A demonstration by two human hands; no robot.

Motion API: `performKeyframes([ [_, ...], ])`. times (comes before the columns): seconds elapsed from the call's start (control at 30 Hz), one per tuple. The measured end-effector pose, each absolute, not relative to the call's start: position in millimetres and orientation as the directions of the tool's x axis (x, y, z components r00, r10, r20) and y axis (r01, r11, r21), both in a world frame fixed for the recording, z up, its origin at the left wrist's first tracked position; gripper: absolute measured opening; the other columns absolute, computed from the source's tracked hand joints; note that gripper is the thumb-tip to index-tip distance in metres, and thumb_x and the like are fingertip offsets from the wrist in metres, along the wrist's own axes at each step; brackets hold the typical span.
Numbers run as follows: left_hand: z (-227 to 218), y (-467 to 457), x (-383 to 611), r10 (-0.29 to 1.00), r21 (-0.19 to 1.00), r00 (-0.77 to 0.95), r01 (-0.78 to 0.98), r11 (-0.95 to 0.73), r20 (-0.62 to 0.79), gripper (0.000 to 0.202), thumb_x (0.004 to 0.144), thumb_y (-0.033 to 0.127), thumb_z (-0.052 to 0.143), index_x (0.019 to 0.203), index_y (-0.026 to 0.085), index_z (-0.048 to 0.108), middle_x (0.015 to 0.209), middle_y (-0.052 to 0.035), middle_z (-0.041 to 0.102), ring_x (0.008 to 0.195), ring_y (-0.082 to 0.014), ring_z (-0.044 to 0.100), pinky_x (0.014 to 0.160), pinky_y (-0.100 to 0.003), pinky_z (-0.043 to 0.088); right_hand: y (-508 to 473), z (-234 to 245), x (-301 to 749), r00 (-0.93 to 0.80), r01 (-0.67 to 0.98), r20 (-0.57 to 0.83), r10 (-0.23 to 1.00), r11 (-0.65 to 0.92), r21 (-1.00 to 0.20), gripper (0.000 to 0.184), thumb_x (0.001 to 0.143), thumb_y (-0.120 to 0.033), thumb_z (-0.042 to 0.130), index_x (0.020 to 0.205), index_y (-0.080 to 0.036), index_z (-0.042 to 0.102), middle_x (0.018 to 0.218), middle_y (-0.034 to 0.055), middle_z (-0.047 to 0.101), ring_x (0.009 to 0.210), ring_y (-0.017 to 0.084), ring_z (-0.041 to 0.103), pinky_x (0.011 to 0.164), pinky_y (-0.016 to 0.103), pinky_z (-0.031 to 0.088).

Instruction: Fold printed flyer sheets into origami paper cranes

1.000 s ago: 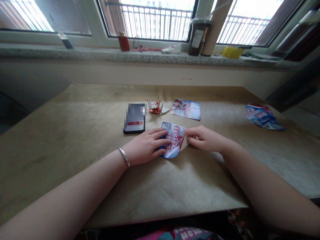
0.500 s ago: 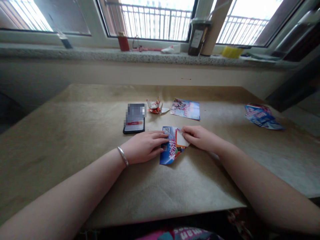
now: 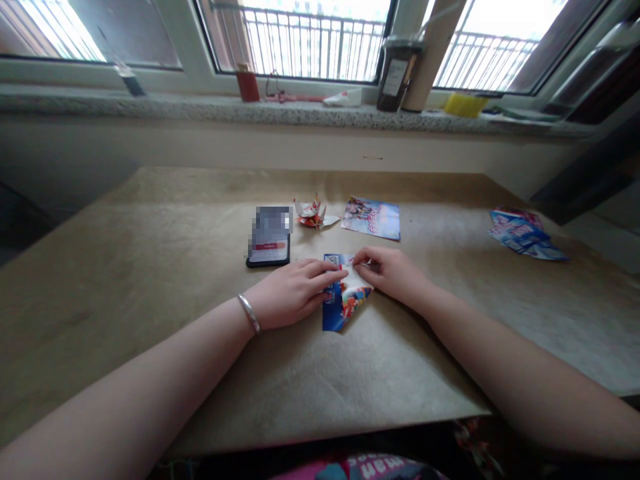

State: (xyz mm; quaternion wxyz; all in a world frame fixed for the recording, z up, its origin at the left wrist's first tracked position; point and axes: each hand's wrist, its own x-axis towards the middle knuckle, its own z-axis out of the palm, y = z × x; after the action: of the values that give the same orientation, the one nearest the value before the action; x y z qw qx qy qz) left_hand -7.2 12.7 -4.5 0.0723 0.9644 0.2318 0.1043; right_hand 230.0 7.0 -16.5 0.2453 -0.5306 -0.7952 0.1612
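Kraft paper lies beneath a flat left hand pinning a folded glossy flyer at centre, right fingertips pinching its white-backed flap.

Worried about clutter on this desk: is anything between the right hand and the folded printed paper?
Nothing visible: the right hand touches the folded printed paper directly, with the left hand lying on its other side.

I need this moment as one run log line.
left hand: presses folded printed paper | right hand: fingers pinch its top edge | nearby: origami crane
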Motion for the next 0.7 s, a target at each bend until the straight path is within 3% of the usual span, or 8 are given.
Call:
performKeyframes([
  [0.2,-4,13,-7,0.412,0.107,0.897,0.399,-0.911,0.162,0.034,0.094,0.027,0.039,0.125,0.023,0.054,0.129,-0.0079,0.05,0.116,-0.0233,0.047,0.101,-0.041,0.041,9,-18,233,-0.371,0.731,0.313,0.875,0.482,-0.482,0.015,0.081,-0.024,0.055,0.086,-0.019,0.069,0.085,0.0043,0.069,0.069,0.013,0.06,0.065,0.026,0.046],
  [0.3,-5,12,-6,0.426,0.113,0.89,0.412,-0.904,0.163,0.034,0.094,0.028,0.04,0.125,0.023,0.054,0.128,-0.0083,0.051,0.116,-0.0235,0.047,0.101,-0.042,0.041,8,-12,235,-0.506,0.671,0.361,0.783,0.62,-0.406,0.017,0.083,-0.024,0.055,0.082,-0.019,0.07,0.094,0.0046,0.071,0.088,0.017,0.062,0.083,0.031,0.047],
  [0.47,-7,12,-7,0.453,0.174,0.876,0.426,-0.888,0.166,0.034,0.093,0.028,0.043,0.125,0.022,0.054,0.127,-0.0088,0.052,0.116,-0.0228,0.048,0.101,-0.041,0.041,3,-2,238,-0.667,0.638,0.286,0.688,0.726,-0.257,0.021,0.084,-0.024,0.053,0.091,-0.023,0.073,0.097,0.0015,0.072,0.095,0.018,0.061,0.087,0.034,0.048],
  [0.6,-8,14,-7,0.495,0.211,0.849,0.457,-0.864,0.188,0.032,0.09,0.024,0.047,0.12,0.016,0.056,0.123,-0.0106,0.056,0.112,-0.0214,0.053,0.098,-0.038,0.045,1,0,238,-0.686,0.663,0.252,0.683,0.729,-0.171,0.024,0.086,-0.028,0.054,0.1,-0.021,0.072,0.108,0.0033,0.07,0.102,0.02,0.06,0.091,0.036,0.048],
  [0.7,-7,16,-8,0.501,0.176,0.836,0.471,-0.864,0.221,0.028,0.091,0.022,0.046,0.114,0.019,0.061,0.12,-0.0093,0.058,0.11,-0.0212,0.055,0.096,-0.039,0.047,1,-1,238,-0.685,0.679,0.227,0.692,0.72,-0.143,0.028,0.089,-0.032,0.05,0.105,-0.021,0.07,0.113,0.0037,0.068,0.103,0.021,0.059,0.091,0.037,0.048],
])
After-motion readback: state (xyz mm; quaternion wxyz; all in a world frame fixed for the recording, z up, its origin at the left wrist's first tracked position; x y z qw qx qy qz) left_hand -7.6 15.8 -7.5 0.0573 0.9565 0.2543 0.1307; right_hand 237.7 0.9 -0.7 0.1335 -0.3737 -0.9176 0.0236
